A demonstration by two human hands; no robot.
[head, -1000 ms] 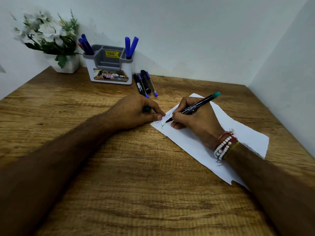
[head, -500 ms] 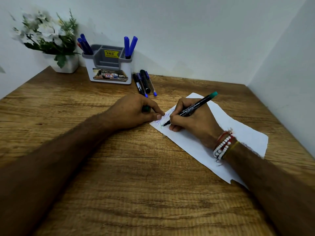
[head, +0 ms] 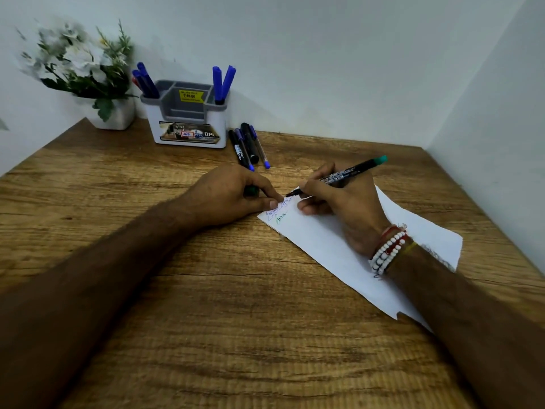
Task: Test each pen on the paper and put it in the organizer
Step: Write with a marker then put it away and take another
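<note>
Fingers of the right hand pinched the green-ended pen, tip at the paper corner!
Left hand curled round a dark cap, thumb at the paper's edge by fresh scribbles. Several pens stood in the organizer; a few loose pens just beside it looked untested. Open table between, walls behind and right.

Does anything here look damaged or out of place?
The paper is torn: ragged at its right end, with a notch in its near edge, and it lies askew on the table. Nothing is spilled.
</note>
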